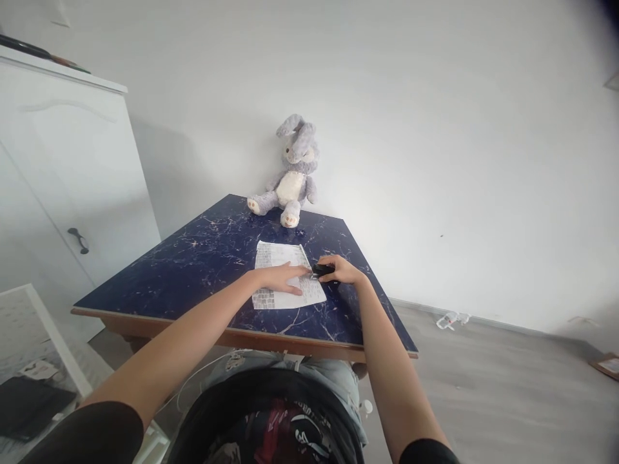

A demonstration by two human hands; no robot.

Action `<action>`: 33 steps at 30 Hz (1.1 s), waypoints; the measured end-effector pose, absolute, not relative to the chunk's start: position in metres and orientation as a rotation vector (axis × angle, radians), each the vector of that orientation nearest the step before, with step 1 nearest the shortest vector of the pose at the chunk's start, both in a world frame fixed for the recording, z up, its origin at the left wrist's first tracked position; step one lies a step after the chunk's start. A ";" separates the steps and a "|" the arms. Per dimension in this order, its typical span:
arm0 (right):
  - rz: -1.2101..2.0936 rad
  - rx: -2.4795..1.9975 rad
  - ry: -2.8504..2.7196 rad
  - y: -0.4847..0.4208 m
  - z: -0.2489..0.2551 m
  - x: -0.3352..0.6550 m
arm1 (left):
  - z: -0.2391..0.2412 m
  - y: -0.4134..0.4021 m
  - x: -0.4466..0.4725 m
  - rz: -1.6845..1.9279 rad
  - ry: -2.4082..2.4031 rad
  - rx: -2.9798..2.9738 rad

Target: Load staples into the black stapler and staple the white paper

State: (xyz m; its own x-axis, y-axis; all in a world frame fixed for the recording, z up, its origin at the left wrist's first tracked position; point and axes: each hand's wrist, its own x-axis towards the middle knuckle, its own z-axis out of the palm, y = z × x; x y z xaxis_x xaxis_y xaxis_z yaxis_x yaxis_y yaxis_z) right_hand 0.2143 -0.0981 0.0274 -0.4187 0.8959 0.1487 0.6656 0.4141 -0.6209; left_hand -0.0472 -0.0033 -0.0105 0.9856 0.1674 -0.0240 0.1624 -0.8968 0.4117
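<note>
Left hand (283,278) on one paper (276,254); right hand (343,269), one probable stapler (321,270).

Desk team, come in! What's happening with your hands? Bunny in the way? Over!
Left hand palm-down on paper sheet. Right hand gripping black stapler at sheet's right edge. Plush rabbit farther back, not blocking.

A printed paper sheet (283,254) is partly covered by the spread left hand (282,278), and a black stapler (322,270) is gripped in the right hand (343,269) at the sheet's right edge. Beyond the hands, on the blue marbled table (184,274), a grey plush rabbit (291,185) is seated; far to their left, a white cabinet (82,161) is seen.
</note>
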 end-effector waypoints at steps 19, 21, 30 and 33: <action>0.524 -1.740 -1.923 -0.085 0.009 0.210 | -0.009 -0.018 -0.037 0.155 0.371 2.863; 0.473 -1.786 -1.927 -0.082 0.007 0.209 | -0.009 -0.019 -0.036 0.181 0.465 2.880; 0.344 -1.886 -1.807 -0.075 0.003 0.218 | -0.010 -0.031 -0.033 -0.044 0.638 2.775; 0.296 -1.914 -1.753 -0.075 0.002 0.225 | -0.008 -0.032 -0.031 0.029 0.622 2.822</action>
